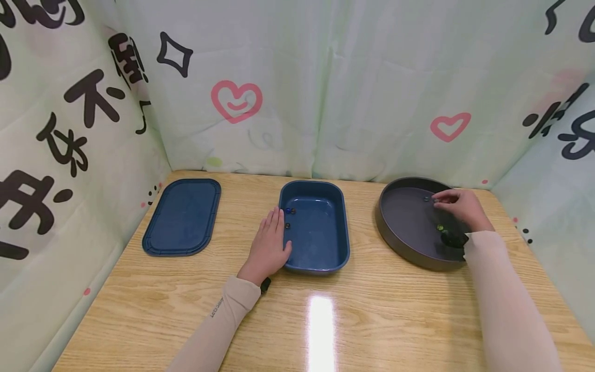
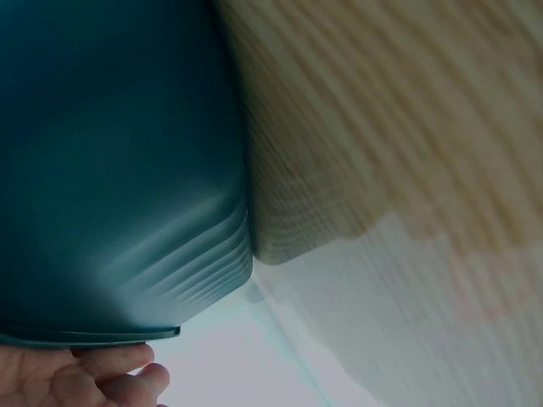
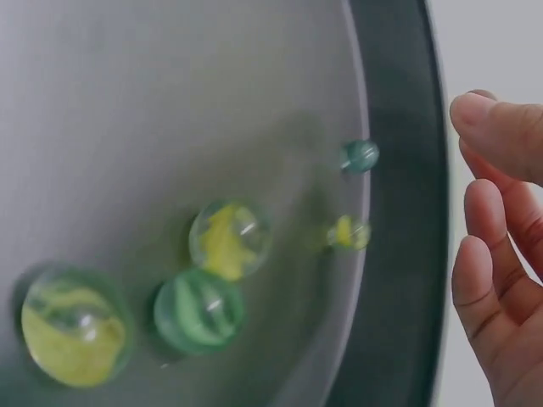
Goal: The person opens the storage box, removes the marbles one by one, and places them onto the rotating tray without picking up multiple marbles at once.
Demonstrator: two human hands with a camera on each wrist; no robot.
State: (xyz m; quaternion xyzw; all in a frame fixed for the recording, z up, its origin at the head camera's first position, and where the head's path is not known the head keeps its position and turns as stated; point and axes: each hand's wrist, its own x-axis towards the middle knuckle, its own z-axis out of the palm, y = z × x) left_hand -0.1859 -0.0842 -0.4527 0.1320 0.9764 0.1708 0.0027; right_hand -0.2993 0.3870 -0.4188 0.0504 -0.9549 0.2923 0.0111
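Glass marbles (image 3: 75,331) in a round pan (image 1: 411,219)
Clear, yellow- or green-swirled; left hand (image 1: 267,248) straight-fingered on blue tub (image 1: 318,232); right hand (image 1: 465,208), grip unclear.

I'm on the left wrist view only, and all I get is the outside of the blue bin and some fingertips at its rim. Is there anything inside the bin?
Observer: Yes, three small marbles show inside the blue bin, toward its left side.
Operator: And where's the right hand?
Observer: The right hand is over the round dark pan, to the right of the bin.
Operator: Anything in that pan?
Observer: The right wrist view shows five glass marbles in it.
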